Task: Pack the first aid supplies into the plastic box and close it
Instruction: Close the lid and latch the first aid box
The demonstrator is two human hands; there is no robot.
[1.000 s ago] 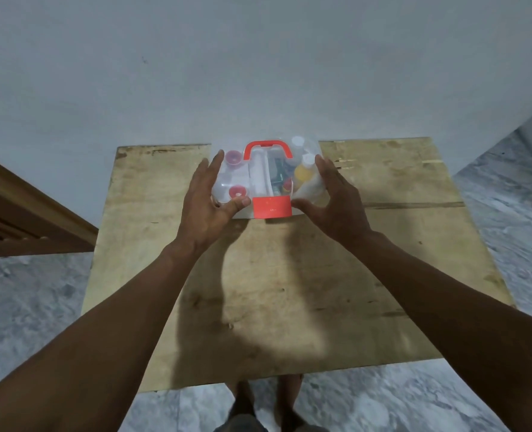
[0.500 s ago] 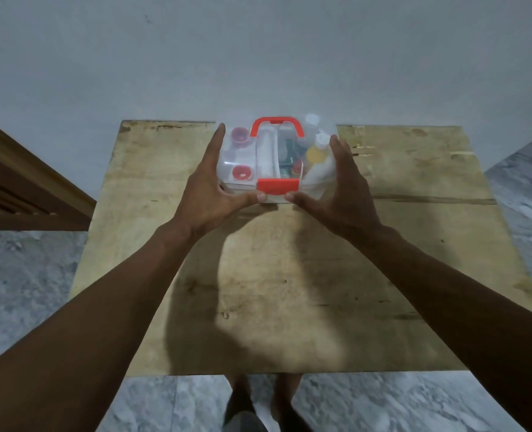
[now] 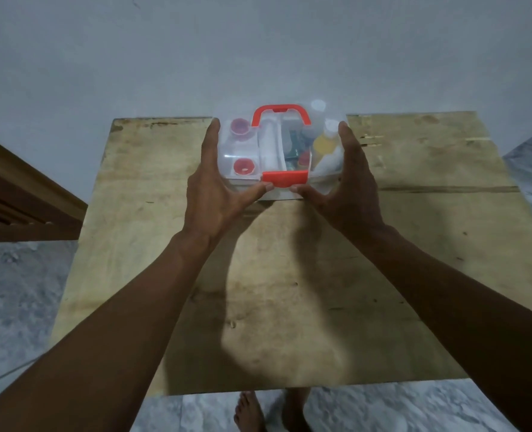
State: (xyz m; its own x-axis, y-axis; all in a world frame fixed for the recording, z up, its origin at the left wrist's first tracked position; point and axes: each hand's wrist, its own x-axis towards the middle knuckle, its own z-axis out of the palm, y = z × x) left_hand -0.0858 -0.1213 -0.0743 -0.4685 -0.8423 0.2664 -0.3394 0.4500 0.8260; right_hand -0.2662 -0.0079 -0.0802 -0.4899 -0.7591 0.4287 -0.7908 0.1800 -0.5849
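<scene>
Clear plastic box (image 3: 242,145) lies long axis left-right, red latch (image 3: 285,178) toward the person; left hand (image 3: 214,194) and right hand (image 3: 350,188) press straight fingers against its 2 ends.

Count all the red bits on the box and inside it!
Handle: 1
Latch: 1
Caps: 2
Small blurred piece: 1
Total: 5
</scene>
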